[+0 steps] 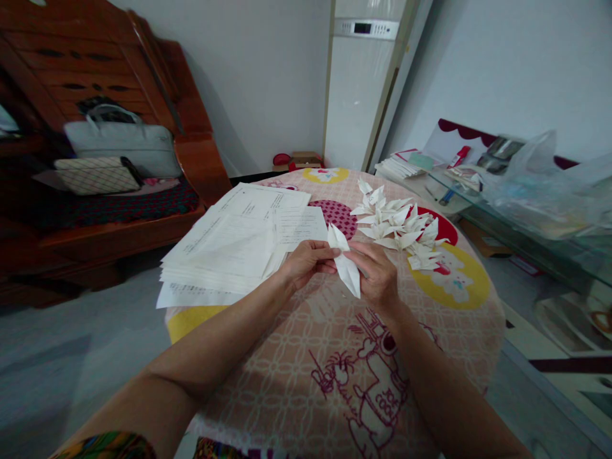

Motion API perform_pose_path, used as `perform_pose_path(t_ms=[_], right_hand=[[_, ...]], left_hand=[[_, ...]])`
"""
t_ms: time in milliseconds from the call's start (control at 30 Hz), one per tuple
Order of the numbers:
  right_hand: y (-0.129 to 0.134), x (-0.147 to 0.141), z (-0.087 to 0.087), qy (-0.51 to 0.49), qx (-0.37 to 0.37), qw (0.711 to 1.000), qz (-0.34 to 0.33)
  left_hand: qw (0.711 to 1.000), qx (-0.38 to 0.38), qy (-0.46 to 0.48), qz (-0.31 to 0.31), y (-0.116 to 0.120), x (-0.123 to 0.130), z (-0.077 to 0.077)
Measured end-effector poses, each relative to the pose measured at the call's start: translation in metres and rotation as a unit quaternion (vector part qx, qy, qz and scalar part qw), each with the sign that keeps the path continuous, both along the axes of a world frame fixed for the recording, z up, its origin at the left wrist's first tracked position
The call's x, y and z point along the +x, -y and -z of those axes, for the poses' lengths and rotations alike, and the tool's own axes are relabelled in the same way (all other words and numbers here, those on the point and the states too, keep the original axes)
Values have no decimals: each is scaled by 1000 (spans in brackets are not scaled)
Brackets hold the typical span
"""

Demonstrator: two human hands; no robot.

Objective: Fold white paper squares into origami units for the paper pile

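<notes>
Between my two hands is a piece of folded white paper [348, 275], long and pointed at both ends, held a little above the table. My left hand [310, 262] pinches its left edge near the middle with thumb and fingertips. On the other side, my right hand [375, 273] grips the right edge, its fingers bent over the paper. Just beyond my right hand lies a heap of folded white paper cranes [399, 220]. A thick stack of printed sheets [229, 239] sits left of my hands, with a smaller printed sheet [300, 226] at its right side.
The round table has a pink patterned cloth [287, 382]. To the right, a glass-topped stand [521, 217] carries a clear plastic bag [530, 172] and papers. A wooden bench [201, 166] with a grey bag [127, 146] is at the left. A tall white appliance [356, 95] stands behind.
</notes>
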State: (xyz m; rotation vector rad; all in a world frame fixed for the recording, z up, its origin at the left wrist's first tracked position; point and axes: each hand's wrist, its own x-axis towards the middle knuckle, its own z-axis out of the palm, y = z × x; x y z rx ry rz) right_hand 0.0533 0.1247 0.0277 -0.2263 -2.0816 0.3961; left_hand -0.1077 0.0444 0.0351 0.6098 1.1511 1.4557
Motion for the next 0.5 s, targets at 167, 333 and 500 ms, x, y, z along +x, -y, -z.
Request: perform_pose_path(t_ms=[167, 333, 500], right_hand=[[-1, 2, -5, 0, 11, 1000, -8], [-6, 5, -4, 5, -21, 999, -44], [-9, 5, -3, 19, -120, 990, -68]], left_hand=[[999, 11, -16, 41, 2, -6, -7], [997, 9, -39, 62, 4, -9, -10], [996, 17, -63, 60, 4, -10, -11]])
